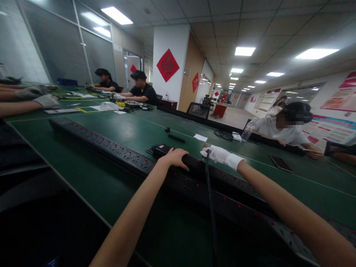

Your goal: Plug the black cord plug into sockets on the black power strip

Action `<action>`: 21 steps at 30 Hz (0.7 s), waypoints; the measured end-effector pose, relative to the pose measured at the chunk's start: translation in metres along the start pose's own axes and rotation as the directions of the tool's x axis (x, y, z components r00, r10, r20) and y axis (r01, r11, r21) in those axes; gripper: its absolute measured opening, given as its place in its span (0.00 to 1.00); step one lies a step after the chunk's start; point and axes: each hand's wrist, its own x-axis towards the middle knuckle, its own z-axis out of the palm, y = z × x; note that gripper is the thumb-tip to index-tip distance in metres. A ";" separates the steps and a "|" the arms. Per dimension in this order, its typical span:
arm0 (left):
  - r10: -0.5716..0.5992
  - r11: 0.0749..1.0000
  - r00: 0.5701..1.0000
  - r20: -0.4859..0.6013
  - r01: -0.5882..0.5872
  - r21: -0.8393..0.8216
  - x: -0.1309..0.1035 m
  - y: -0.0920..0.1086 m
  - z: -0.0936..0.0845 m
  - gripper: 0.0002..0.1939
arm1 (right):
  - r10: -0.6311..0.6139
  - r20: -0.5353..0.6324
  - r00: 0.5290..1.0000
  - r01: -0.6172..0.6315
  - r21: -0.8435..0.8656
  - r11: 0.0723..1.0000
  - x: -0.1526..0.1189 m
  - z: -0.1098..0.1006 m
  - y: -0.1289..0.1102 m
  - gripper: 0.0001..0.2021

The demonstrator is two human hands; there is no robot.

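Bare, my left hand [174,158] is closed over the end part of a black power strip [222,173], beside a black block with prongs [160,149]. My right hand [219,155], in a white glove, has its fingers pinched at the top of a black cable [210,193], above the same strip. The cable hangs down toward the bottom of the view. Nearer to me lies a longer black power strip [111,148] with red dots and rows of sockets, running diagonally across the green table [133,128].
A small black bar [176,138], a small black piece [167,129] and a white paper [200,137] lie beyond my hands. To the right are a phone [280,163], a bottle [248,129] and a seated person. Other people work at the far left.
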 end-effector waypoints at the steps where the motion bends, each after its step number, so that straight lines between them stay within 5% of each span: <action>1: 0.002 1.000 1.000 0.001 -0.002 0.001 0.000 0.000 0.000 0.39 | 0.006 0.025 1.000 -0.005 -0.049 0.999 -0.001 -0.003 -0.003 0.12; 7: 0.010 1.000 1.000 -0.006 -0.010 0.003 0.000 0.002 0.000 0.36 | 0.046 0.028 0.999 -0.036 -0.296 0.954 -0.018 -0.006 -0.035 0.16; 13: -0.004 1.000 1.000 0.008 0.004 0.022 0.001 0.002 -0.001 0.35 | -0.043 0.027 0.999 0.049 -0.355 0.934 -0.027 -0.003 -0.065 0.15; 21: 0.004 1.000 1.000 0.019 -0.004 0.025 0.000 0.003 -0.001 0.39 | -0.101 0.010 0.995 0.097 -0.372 0.923 -0.033 -0.007 -0.038 0.19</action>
